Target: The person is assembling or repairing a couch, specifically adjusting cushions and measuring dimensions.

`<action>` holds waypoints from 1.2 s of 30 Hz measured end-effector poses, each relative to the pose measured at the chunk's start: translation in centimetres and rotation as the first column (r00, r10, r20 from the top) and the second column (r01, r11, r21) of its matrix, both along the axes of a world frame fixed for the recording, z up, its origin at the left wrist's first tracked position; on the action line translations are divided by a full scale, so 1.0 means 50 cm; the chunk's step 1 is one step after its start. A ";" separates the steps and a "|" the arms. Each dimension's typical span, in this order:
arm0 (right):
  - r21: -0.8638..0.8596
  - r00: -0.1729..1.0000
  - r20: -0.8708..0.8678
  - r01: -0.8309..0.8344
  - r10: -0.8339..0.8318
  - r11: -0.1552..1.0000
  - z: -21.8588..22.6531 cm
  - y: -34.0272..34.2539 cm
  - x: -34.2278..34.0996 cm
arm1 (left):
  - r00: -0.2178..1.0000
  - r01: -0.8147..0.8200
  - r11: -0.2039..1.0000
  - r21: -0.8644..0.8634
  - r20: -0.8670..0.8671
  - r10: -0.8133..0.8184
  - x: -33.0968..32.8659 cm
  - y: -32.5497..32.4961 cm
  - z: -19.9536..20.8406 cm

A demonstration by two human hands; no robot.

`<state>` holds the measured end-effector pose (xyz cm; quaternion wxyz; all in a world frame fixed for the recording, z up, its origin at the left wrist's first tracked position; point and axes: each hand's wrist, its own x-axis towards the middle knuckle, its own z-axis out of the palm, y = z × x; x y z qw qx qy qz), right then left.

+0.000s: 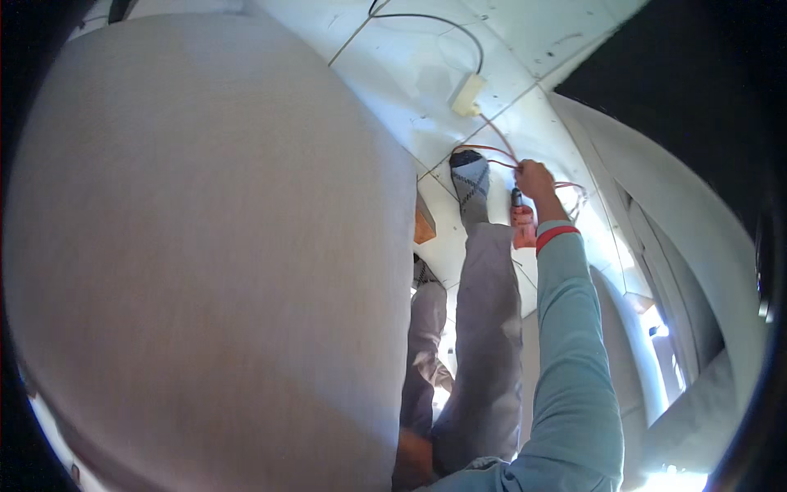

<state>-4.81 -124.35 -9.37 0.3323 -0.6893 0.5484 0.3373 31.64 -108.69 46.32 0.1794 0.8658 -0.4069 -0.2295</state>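
My right hand (537, 179), in a light teal sleeve with a red cuff, is closed around a thin red cable (502, 131) close to the floor. The cable runs from a white power strip (467, 95) and makes loops on both sides of the hand. Just below the hand, a red power tool (523, 226) with a dark front end lies on the tiles, partly behind my wrist. A blurred orange-brown patch at the lower edge, beside my thigh, may be part of my left hand; no fingers can be made out there.
A large beige padded surface (205, 246) fills the left side. My legs and sock-covered foot (470, 180) stretch over white floor tiles (434, 57). A wooden block (424, 223) shows under the beige surface's edge. Pale curved furniture (672, 172) stands at the right.
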 end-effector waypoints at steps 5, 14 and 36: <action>0.073 0.997 0.050 0.055 -0.059 0.996 0.195 0.126 0.000 | 0.880 0.281 0.950 -0.139 0.432 -0.198 -0.002 -0.019 -0.071; -0.104 0.967 0.206 0.174 -0.150 0.979 0.533 0.222 -0.058 | 0.824 0.098 0.966 -0.239 0.564 0.055 -0.021 -0.020 -0.114; -0.045 0.666 0.694 0.420 -0.274 0.906 1.009 0.321 -0.087 | 0.873 -0.061 0.952 -0.299 0.446 0.196 -0.030 -0.020 -0.098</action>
